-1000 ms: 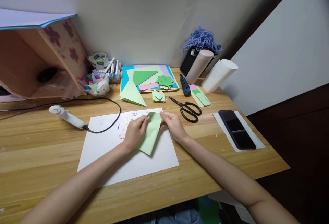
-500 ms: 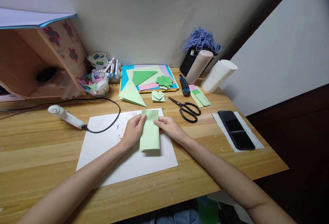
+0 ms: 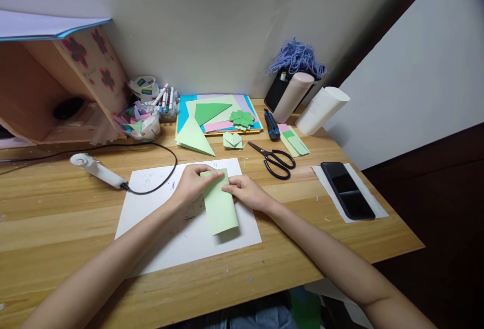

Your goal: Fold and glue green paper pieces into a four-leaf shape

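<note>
A folded sheet of light green paper [image 3: 220, 208] is held between my two hands above a white sheet [image 3: 155, 241] with colored marks. My left hand [image 3: 194, 183] grips its upper left, the thumb lying across the top of the front face. On the right edge, my right hand [image 3: 245, 191] pinches the paper between thumb and fingers. The folded piece leans slightly, its lower end toward me and to the right. The fingers behind the paper are hidden.
Black-handled scissors [image 3: 274, 160] and a paper heart [image 3: 232, 140] lie beyond my hands. Farther back are stacked colored papers [image 3: 182, 112], a green paper clover [image 3: 242, 119] and a blue cutter [image 3: 271, 125]. A phone [image 3: 348, 190] lies right; a white corded tool [image 3: 99, 170] lies left.
The folded paper has tilted and shifted toward me. My left thumb has moved across its top, and my right hand has slid slightly lower along with it.
</note>
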`<action>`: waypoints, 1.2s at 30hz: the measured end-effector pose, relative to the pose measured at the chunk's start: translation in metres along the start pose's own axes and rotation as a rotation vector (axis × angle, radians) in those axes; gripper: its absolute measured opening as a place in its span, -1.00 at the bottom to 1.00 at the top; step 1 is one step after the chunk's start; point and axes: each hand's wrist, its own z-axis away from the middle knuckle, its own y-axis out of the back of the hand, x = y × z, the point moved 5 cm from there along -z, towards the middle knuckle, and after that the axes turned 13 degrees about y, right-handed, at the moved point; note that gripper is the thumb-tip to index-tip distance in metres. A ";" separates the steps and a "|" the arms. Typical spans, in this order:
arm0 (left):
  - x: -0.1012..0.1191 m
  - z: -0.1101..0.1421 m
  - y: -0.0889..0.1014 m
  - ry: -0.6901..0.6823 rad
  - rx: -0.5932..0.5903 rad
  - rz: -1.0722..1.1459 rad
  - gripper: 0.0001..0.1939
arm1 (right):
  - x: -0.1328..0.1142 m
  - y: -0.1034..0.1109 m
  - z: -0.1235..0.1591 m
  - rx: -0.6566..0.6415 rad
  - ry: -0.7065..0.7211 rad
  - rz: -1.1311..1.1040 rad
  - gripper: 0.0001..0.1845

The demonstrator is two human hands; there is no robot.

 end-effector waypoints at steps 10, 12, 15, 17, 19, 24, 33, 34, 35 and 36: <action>0.012 0.006 0.015 -0.082 0.216 -0.035 -0.67 | 0.000 0.000 0.003 -0.129 -0.023 0.048 -0.75; 0.013 0.003 0.022 -0.056 0.238 0.000 -0.65 | 0.000 0.000 0.004 -0.147 -0.029 0.063 -0.76; 0.015 0.000 0.030 -0.052 0.243 0.048 -0.65 | -0.001 0.001 0.004 -0.153 -0.024 0.102 -0.75; 0.016 -0.001 0.033 -0.052 0.239 0.067 -0.65 | 0.000 0.002 0.004 -0.165 -0.031 0.091 -0.74; 0.014 -0.004 0.035 -0.038 0.242 0.072 -0.64 | 0.001 0.002 0.004 -0.176 -0.054 0.044 -0.72; 0.010 -0.014 0.045 -0.062 0.271 0.066 -0.62 | 0.000 0.013 0.001 -0.067 -0.048 -0.046 -0.66; 0.008 -0.019 0.048 0.113 0.005 0.081 -0.62 | -0.007 0.050 -0.004 0.216 0.060 0.081 -0.67; 0.010 -0.017 0.047 0.118 -0.038 0.045 -0.66 | -0.009 0.051 -0.003 0.206 0.065 0.110 -0.68; 0.013 -0.015 0.047 0.105 -0.068 -0.002 -0.70 | -0.011 0.052 -0.001 0.190 0.068 0.139 -0.69; 0.016 -0.012 0.046 0.085 -0.096 -0.059 -0.72 | -0.013 0.052 0.000 0.170 0.073 0.168 -0.70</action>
